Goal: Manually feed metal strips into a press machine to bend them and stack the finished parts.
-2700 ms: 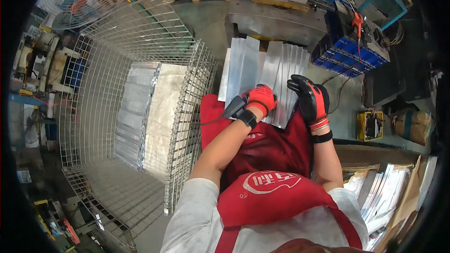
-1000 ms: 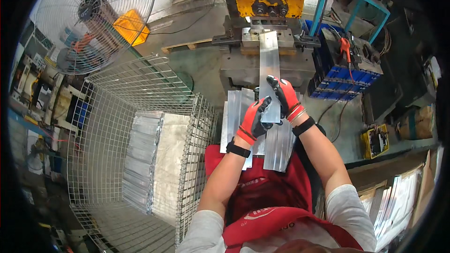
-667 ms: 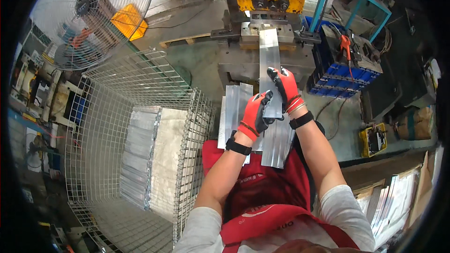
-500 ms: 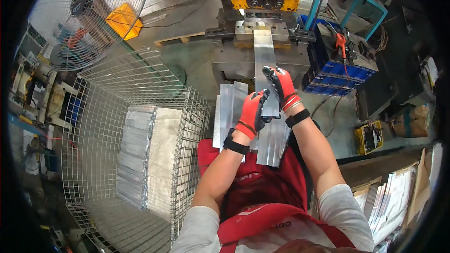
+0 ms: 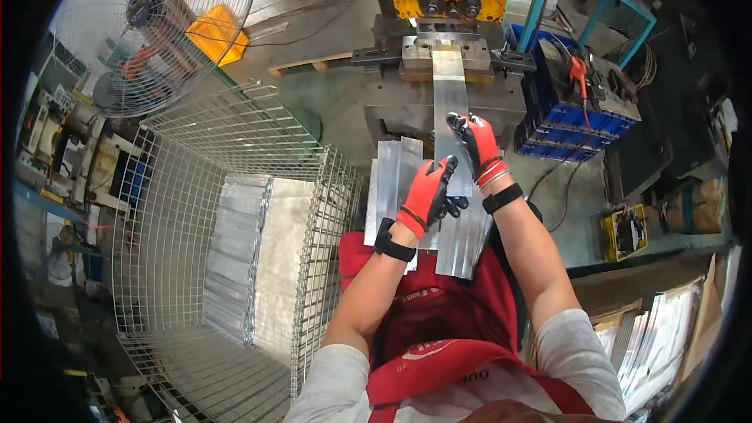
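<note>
A long flat metal strip (image 5: 450, 98) reaches from the die block (image 5: 446, 48) of a press toward me. My right hand (image 5: 479, 143), in a red and black glove, grips the strip's right edge with thumb and fingers. At the strip's near left corner is my left hand (image 5: 426, 192), gloved alike. Its thumb lies along the left edge and its fingertips show past the near end, partly hidden under the strip. Beneath, more metal strips (image 5: 460, 244) rest over my lap, and another stack of strips (image 5: 389, 176) lies to the left.
A wire mesh cage (image 5: 313, 266) on the left holds stacked metal strips and a pale sheet. Behind it stands a large fan (image 5: 149, 8). Blue crates (image 5: 560, 137) are at the right of the press, with a yellow basket (image 5: 624, 233) nearer. An open carton (image 5: 705, 305) sits at lower right.
The whole view has shifted slightly, moving the scene a little rightward. My left hand's fingers spread a bit more past the strip's near end. The right hand keeps its grip.
</note>
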`<state>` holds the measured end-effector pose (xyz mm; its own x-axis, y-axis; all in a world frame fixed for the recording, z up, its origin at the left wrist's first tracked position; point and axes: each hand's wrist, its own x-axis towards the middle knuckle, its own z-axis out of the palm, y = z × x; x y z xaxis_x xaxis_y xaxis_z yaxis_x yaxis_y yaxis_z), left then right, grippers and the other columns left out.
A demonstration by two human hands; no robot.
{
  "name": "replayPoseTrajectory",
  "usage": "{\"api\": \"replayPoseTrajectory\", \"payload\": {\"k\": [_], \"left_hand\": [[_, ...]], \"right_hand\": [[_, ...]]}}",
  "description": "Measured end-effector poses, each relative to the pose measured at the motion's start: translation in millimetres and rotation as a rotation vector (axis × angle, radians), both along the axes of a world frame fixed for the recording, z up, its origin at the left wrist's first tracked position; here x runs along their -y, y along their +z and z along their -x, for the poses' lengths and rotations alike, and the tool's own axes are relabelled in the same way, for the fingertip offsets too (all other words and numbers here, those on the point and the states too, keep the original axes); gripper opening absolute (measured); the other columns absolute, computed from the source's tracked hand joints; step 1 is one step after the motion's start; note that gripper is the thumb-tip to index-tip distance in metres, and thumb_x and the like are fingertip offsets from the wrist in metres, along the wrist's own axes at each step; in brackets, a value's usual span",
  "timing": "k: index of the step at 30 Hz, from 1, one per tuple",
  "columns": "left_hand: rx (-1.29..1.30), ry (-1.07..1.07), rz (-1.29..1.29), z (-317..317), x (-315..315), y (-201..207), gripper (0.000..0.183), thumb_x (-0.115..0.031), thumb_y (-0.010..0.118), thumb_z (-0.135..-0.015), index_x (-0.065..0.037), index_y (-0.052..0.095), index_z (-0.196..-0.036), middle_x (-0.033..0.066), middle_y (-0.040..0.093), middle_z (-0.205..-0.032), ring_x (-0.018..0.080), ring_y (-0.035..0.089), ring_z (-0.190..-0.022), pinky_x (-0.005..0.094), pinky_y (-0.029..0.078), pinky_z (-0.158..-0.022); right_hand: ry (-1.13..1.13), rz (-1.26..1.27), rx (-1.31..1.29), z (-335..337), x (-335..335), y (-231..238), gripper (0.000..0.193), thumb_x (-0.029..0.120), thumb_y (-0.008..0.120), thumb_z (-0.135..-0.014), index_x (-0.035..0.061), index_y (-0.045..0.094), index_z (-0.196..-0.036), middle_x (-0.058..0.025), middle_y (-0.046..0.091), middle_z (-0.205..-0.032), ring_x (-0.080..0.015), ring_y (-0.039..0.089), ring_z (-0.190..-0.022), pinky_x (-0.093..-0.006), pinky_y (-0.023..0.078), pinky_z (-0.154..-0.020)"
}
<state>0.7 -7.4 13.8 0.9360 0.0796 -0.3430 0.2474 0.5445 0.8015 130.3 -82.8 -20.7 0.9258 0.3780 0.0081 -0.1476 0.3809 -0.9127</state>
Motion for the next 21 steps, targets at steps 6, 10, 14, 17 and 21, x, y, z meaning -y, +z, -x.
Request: {"api": "replayPoseTrajectory", "payload": {"k": [6,10,14,17,21], "left_hand": [[0.155,0.012,0.061,-2,-5,-32,0.023,-0.028,0.047,-0.087,-0.006,0.052,-0.091,0.0056,0.057,-0.07,0.0153,0.056,-0.053,0.0252,0.046,-0.044],[0.445,-0.05,-0.708,7,-8,-24,0.026,-0.018,0.052,-0.083,0.001,0.05,-0.101,0.0105,0.056,-0.082,0.0188,0.057,-0.061,0.0289,0.047,-0.049],[0.084,-0.031,-0.413,14,-4,-15,0.021,-0.011,0.053,-0.082,0.002,0.052,-0.098,0.0097,0.054,-0.081,0.0186,0.054,-0.071,0.0284,0.044,-0.06],[0.071,0.06,-0.328,13,1,-12,0.022,-0.02,0.05,-0.086,-0.001,0.056,-0.094,-0.0026,0.05,-0.069,0.004,0.044,-0.063,0.021,0.037,-0.055],[0.155,0.048,-0.475,14,-1,-12,0.023,-0.014,0.047,-0.086,0.003,0.054,-0.1,0.0037,0.054,-0.08,0.0103,0.048,-0.069,0.0236,0.039,-0.061]], "right_hand": [[0.13,-0.01,0.234,45,18,9,0.032,0.02,0.043,-0.089,-0.0023,0.053,-0.109,-0.008,0.056,-0.107,-0.0137,0.052,-0.098,-0.0263,0.039,-0.086],[0.065,0.574,1.039,39,37,6,0.051,0.03,0.04,-0.081,-0.0045,0.041,-0.119,-0.0205,0.05,-0.109,-0.0332,0.05,-0.094,-0.0389,0.037,-0.082],[0.118,0.516,0.654,52,33,11,0.04,0.013,0.046,-0.078,-0.0029,0.046,-0.115,-0.017,0.055,-0.097,-0.0307,0.051,-0.082,-0.0378,0.039,-0.077],[0.039,0.509,0.585,56,32,9,0.041,0.0,0.047,-0.073,0.0013,0.047,-0.113,-0.0159,0.056,-0.093,-0.0284,0.053,-0.076,-0.0335,0.043,-0.067],[-0.053,0.592,0.796,54,27,12,0.047,-0.01,0.048,-0.067,0.0038,0.048,-0.112,-0.0146,0.056,-0.091,-0.0242,0.054,-0.069,-0.0284,0.045,-0.057]]}}
